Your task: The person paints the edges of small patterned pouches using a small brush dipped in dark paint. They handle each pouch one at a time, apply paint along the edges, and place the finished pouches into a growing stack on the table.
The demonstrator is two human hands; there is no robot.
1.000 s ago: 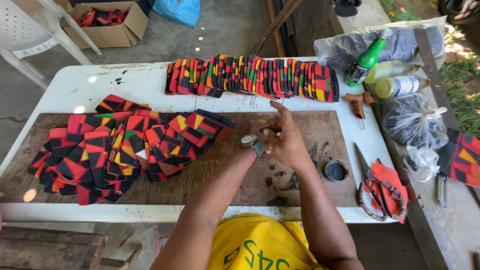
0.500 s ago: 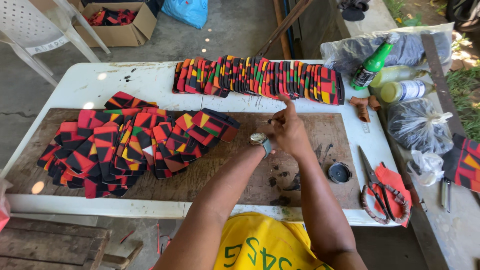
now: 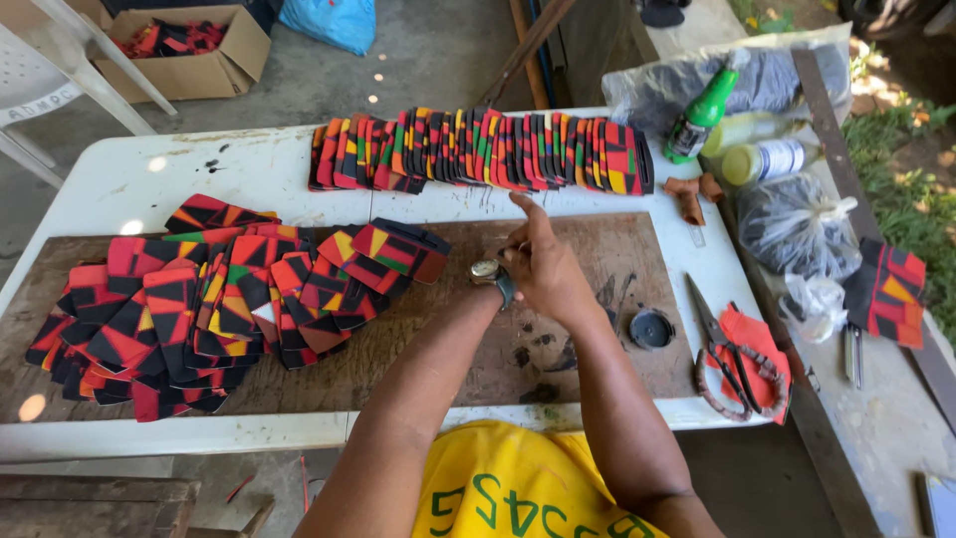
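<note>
Head view, my notes: long white plastic table (image 3: 249, 174) carries a stained brown wooden board (image 3: 478, 349). On the board's left, a loose heap of red, black and orange patterned fabric pieces (image 3: 199, 299); along the table's far edge, a standing row of similar patterned pieces (image 3: 478, 149). Both hands meet mid-board. Right hand (image 3: 548, 269), index finger raised, covers the left hand (image 3: 510, 261), whose wrist wears a watch (image 3: 488, 271); I cannot tell either grip. Scissors with wrapped handles (image 3: 732, 359) lie right, beside a small black round lid (image 3: 651, 327).
</note>
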